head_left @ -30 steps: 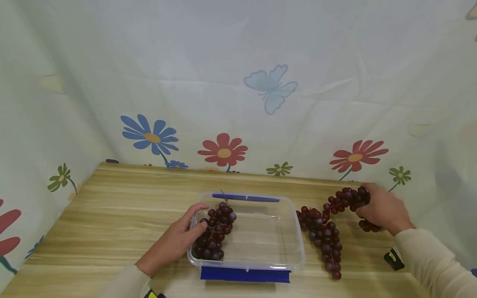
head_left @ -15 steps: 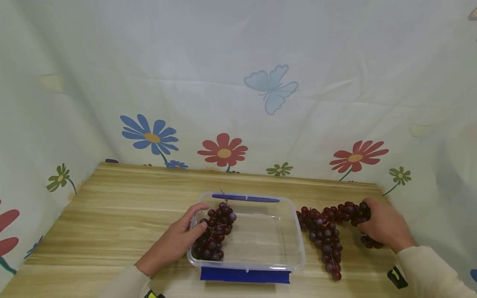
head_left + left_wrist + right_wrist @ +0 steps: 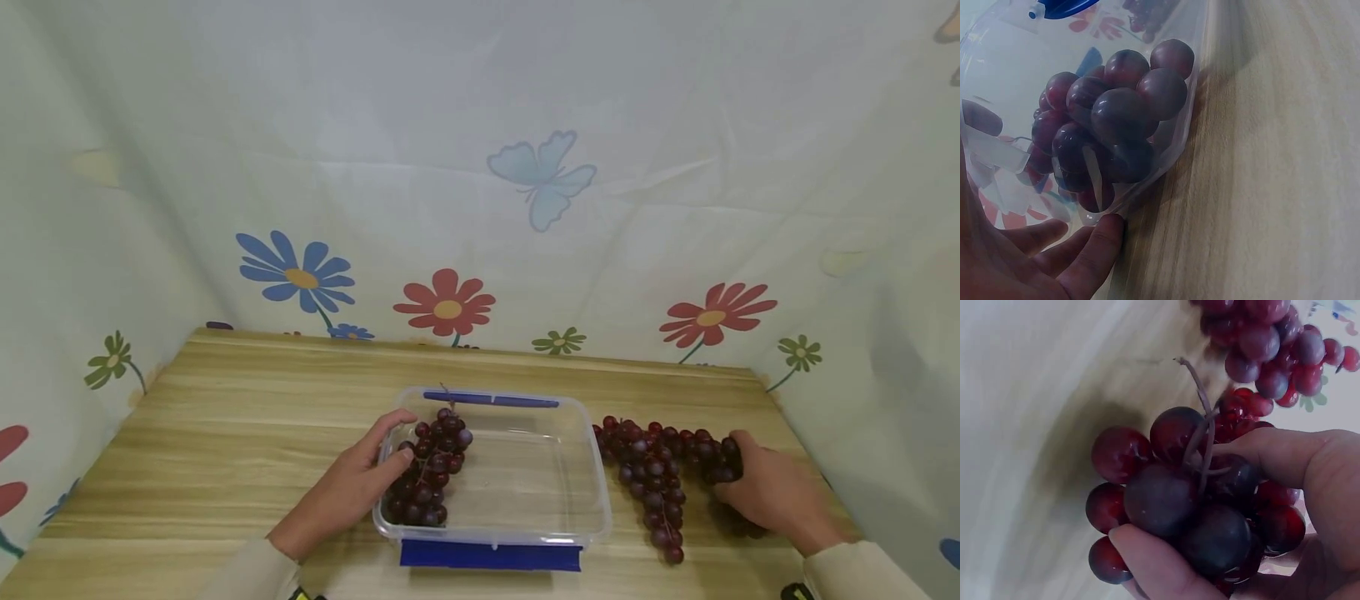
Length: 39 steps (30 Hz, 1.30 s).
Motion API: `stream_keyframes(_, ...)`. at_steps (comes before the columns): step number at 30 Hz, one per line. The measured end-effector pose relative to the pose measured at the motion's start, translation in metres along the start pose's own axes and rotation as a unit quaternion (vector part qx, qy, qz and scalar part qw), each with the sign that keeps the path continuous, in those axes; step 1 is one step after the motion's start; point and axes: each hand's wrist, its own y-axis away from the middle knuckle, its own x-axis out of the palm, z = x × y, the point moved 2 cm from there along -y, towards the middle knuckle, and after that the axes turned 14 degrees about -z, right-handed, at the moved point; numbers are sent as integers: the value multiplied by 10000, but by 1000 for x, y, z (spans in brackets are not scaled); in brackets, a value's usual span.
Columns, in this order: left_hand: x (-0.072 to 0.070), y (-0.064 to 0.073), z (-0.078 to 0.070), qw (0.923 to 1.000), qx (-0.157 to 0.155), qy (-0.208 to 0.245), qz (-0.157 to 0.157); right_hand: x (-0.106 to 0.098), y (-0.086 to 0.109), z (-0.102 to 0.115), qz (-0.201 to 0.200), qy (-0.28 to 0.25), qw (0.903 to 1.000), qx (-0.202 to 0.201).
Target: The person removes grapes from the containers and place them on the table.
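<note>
A clear plastic food container (image 3: 517,479) with blue clips stands on the table, lidless. Dark red grapes (image 3: 431,479) lie along its left side inside. My left hand (image 3: 341,492) grips the container's left wall; in the left wrist view its fingertips (image 3: 1107,234) sit low against the outside. To the right, my right hand (image 3: 776,492) holds a bunch of grapes (image 3: 708,454) between thumb and fingers, its bare stem (image 3: 1200,394) sticking out in the right wrist view. A second bunch of grapes (image 3: 652,496) lies between this hand and the container, overlapping the held bunch.
The wood-grain table (image 3: 262,417) meets a pale cloth backdrop (image 3: 337,167) printed with flowers and a butterfly at the back and both sides. A blue clip (image 3: 491,556) hangs off the container's near side.
My right hand has come down and toward me, lowering the held grapes close to the table and against the other bunch. The left hand stays on the container.
</note>
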Motion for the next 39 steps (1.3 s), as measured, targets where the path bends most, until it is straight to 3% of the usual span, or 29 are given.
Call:
stream_keyframes(11,-1,0,-1,10000,30,32,32,10,14,5,606,-347,9974,189)
stream_keyframes(17,1,0,1,10000,44,30,15,4,22,9,1135,-1045,9851,762)
stream_keyframes(22,0,0,0,10000,76,16,34,-5,22,11,1455,-1096,9797,837)
stream_keyframes(39,-3,1,-2,9998,141,80,93,-7,22,10,1288,-1041,9841,638)
